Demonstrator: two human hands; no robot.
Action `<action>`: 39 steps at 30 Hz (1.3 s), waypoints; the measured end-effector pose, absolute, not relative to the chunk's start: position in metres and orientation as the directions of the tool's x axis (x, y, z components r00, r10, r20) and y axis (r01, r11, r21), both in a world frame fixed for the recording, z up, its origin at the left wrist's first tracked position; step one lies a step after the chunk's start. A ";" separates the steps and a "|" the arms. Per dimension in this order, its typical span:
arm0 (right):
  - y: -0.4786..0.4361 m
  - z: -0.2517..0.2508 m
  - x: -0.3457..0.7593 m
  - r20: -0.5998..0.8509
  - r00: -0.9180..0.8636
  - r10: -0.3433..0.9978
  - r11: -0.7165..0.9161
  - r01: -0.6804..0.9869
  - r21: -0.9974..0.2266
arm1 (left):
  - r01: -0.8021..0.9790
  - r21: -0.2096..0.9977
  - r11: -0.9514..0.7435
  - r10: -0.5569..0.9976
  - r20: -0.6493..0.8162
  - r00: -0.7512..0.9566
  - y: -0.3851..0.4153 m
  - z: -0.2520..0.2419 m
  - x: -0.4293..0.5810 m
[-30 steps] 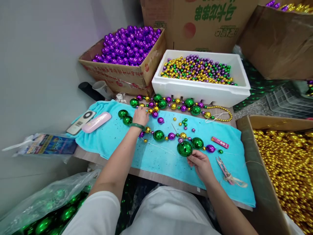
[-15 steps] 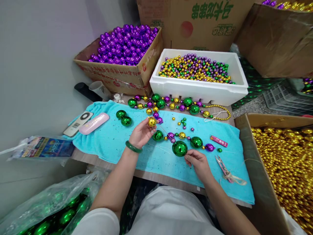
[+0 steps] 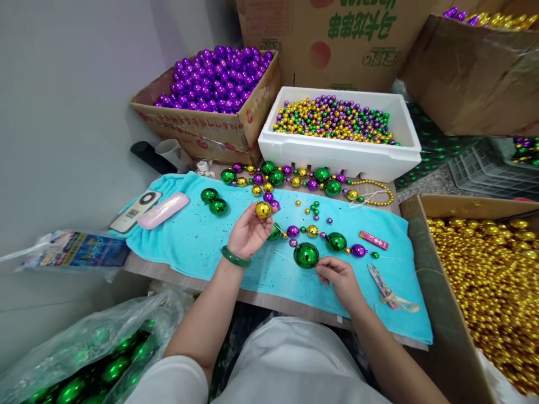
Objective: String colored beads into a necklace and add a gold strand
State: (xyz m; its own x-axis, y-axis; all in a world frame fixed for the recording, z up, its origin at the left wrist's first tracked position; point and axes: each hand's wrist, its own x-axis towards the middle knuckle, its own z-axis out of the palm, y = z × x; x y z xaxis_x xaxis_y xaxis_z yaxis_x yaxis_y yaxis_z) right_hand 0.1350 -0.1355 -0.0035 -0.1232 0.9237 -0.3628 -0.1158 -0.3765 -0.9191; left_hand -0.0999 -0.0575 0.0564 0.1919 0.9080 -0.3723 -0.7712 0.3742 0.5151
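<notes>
My left hand (image 3: pixel 249 231), a green bangle on its wrist, pinches a gold bead (image 3: pixel 263 210) in its fingertips above the teal towel (image 3: pixel 202 235). My right hand (image 3: pixel 340 276) rests on the towel with its fingers pinched just below a large green bead (image 3: pixel 305 255); what they grip, perhaps thin thread, is too fine to see. A half-strung row of green, purple and gold beads (image 3: pixel 324 238) runs between the two hands. A finished bead strand (image 3: pixel 295 179) lies along the towel's far edge.
A cardboard box of purple beads (image 3: pixel 214 84), a white foam box of mixed small beads (image 3: pixel 337 120) and a box of gold beads (image 3: pixel 492 275) ring the table. Scissors (image 3: pixel 381 283), a pink case (image 3: pixel 164 210), a remote (image 3: pixel 135 211) and two loose green beads (image 3: pixel 213 201) lie on the towel.
My left hand reached to the beads at the towel's far edge, picked up a gold bead and brought it back toward the strand. My right hand stayed by the large green bead.
</notes>
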 end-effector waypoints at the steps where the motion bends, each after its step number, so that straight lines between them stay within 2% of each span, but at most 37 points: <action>1: -0.136 -0.004 0.135 -0.365 -0.122 0.923 -0.378 -0.116 -0.919 | -0.772 0.515 0.373 0.909 -0.371 0.192 -0.058 0.056 -0.100; 10: -0.137 -0.003 0.133 -0.371 -0.117 0.921 -0.386 -0.144 -0.911 | -0.768 0.547 0.334 0.921 -0.363 0.141 -0.066 0.057 -0.092; 23: -0.139 -0.007 0.135 -0.385 -0.110 0.916 -0.398 -0.144 -0.906 | -0.785 0.523 0.332 0.921 -0.359 0.151 -0.067 0.057 -0.092; 31: -0.139 -0.010 0.130 -0.357 -0.079 0.931 -0.365 -0.186 -0.912 | -0.625 0.739 0.251 0.966 -0.235 0.110 -0.081 0.052 -0.077; 39: -0.140 -0.018 0.127 -0.438 -0.145 0.887 -0.461 -0.248 -0.852 | -0.638 0.706 0.307 0.951 -0.260 0.170 -0.086 0.052 -0.068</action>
State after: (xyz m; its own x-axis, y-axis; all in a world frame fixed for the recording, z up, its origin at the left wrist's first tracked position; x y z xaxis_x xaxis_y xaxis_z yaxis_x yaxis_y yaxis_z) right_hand 0.1275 -0.1405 -0.0180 -0.1450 0.8875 -0.4375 -0.2477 -0.4606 -0.8523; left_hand -0.0681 -0.0856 0.0523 0.1704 0.9505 -0.2597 -0.6380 0.3073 0.7061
